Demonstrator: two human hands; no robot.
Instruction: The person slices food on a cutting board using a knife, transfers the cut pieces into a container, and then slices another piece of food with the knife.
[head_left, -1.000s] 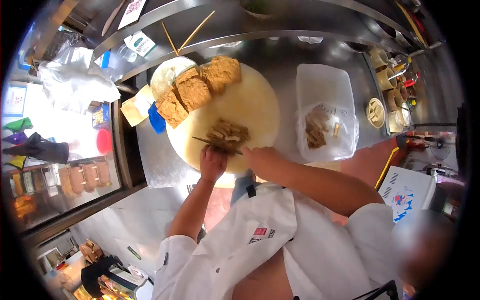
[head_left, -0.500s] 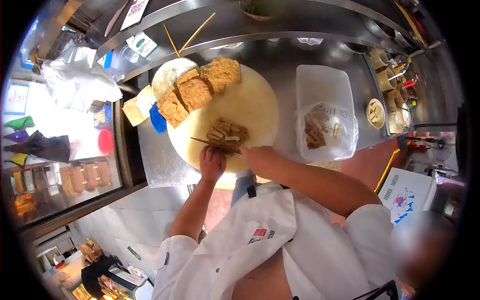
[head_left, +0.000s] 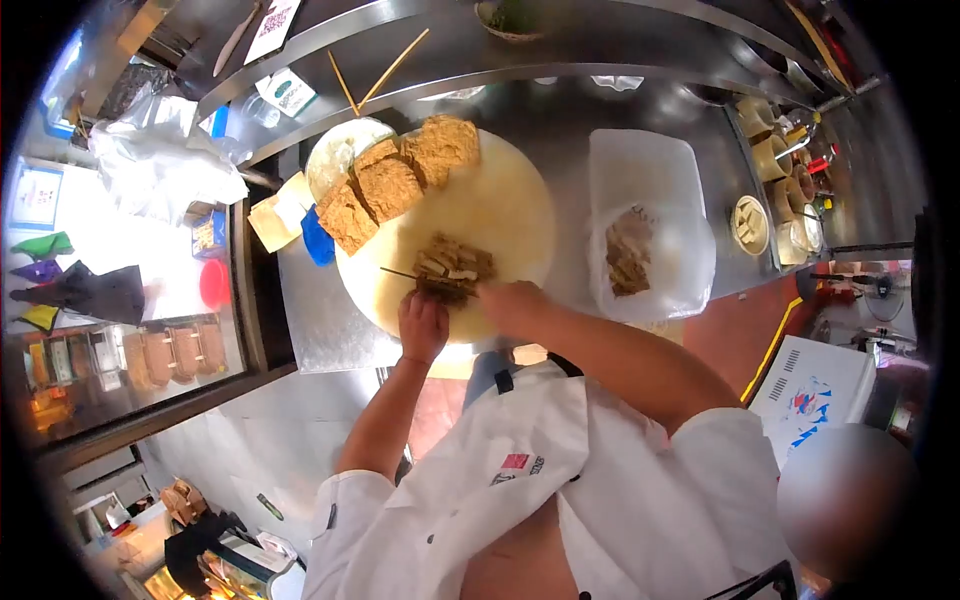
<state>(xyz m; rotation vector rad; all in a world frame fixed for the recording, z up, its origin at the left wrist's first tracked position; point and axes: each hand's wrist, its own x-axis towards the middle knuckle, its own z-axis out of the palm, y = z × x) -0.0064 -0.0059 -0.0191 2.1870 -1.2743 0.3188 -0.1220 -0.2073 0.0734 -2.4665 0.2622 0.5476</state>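
Note:
On the round pale board [head_left: 500,210], my left hand [head_left: 424,326] is closed against brown food at the near edge of the sliced brown pieces [head_left: 455,262]. My right hand [head_left: 512,306] is closed around the handle of a knife [head_left: 402,273], whose thin blade lies across the food just above my left fingers. The handle is hidden in my fist. Several large brown textured slabs [head_left: 390,187] rest at the board's upper left, beside a round container of white stuff [head_left: 345,150].
A clear plastic tub [head_left: 650,170] holding brown strips stands right of the board. Farther right are a small bowl of pale pieces [head_left: 749,225] and several jars. Two sticks [head_left: 395,68] lean above the board; a blue object [head_left: 317,238] lies at its left.
The board, tub and slabs stay put. My right hand and the knife have shifted slightly over the food, and my right elbow has moved a little left.

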